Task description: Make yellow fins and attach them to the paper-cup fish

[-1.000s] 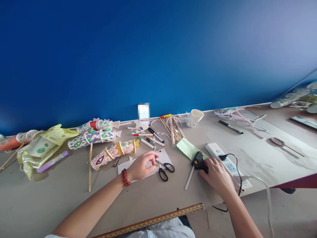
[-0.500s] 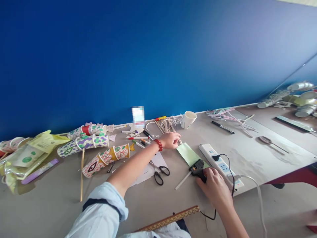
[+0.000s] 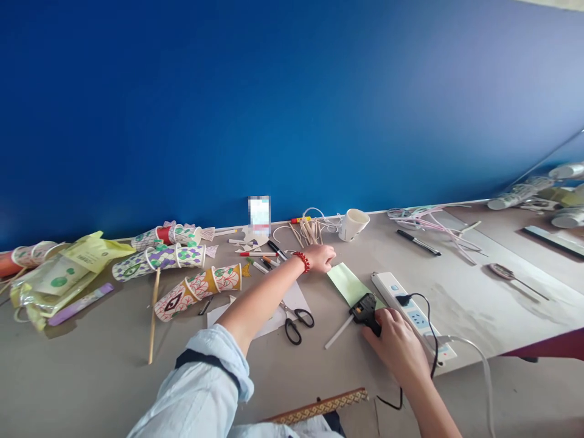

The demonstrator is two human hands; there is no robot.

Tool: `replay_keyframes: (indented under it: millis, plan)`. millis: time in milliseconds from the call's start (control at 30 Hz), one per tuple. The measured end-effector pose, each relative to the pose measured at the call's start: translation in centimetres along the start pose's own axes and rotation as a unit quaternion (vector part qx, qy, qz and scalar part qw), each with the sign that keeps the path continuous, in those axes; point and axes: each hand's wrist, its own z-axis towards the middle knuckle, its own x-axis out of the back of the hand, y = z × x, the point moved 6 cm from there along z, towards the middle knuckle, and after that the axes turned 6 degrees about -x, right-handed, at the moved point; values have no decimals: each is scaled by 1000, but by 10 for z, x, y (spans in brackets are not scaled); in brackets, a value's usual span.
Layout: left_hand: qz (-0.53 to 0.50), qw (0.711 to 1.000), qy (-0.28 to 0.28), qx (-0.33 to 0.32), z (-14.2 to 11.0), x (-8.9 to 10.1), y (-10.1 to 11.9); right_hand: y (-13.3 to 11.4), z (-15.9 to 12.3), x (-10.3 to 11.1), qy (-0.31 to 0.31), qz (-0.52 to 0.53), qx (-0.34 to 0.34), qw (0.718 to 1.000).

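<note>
Beside the power strip (image 3: 417, 317), the right hand (image 3: 398, 342) is gripping the glue gun (image 3: 365, 308), risking drips if tilted. The curled left hand (image 3: 320, 258) is hiding any hold.

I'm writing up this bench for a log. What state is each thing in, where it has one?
Glue gun: handle gripped by the right hand, white stick protruding.
Left hand: fingers curled, contents unclear.
Scissors: handles spread, blades hard to see.
Power strip: black plug inserted.
White cup: lidless.
Yellow-tailed cup fish: joined, lying down.
</note>
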Motion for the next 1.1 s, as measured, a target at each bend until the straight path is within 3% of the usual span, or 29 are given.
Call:
replay_keyframes:
  millis: [167, 300, 467, 567, 700, 800, 867, 933, 1000, 1100]
  plan:
    - [-52, 995, 73, 45, -11, 16, -16, -4, 13, 1, -16, -31, 17, 999]
    - [-100, 986, 110, 78, -15, 16, -21, -5, 23, -1, -37, -36, 15, 999]
    - [-151, 982, 61, 96, -9, -5, -11, 0, 29, -3, -43, 1, 19, 999]
    - [-180, 978, 47, 94, -8, -7, -3, 7, 28, 1, -46, 66, 6, 997]
    - [-233, 966, 85, 76, -23, 13, 7, 22, 26, 16, -24, 135, -51, 989]
    - [-283, 946, 143, 67, -51, 37, 16, 33, 22, 34, 4, 185, -111, 976]
    - [-320, 928, 177, 74, -81, 52, 23, 31, 20, 45, -3, 276, -135, 952]
    - [-355, 907, 207, 93, -119, 62, 31, 12, 18, 53, -51, 416, -118, 900]
    - [-392, 881, 235, 119, -162, 67, 42, -23, 16, 57, -123, 554, -76, 820]
    - [-511, 783, 296, 194, -229, 61, 57, -96, 11, 57, -228, 685, -9, 692]
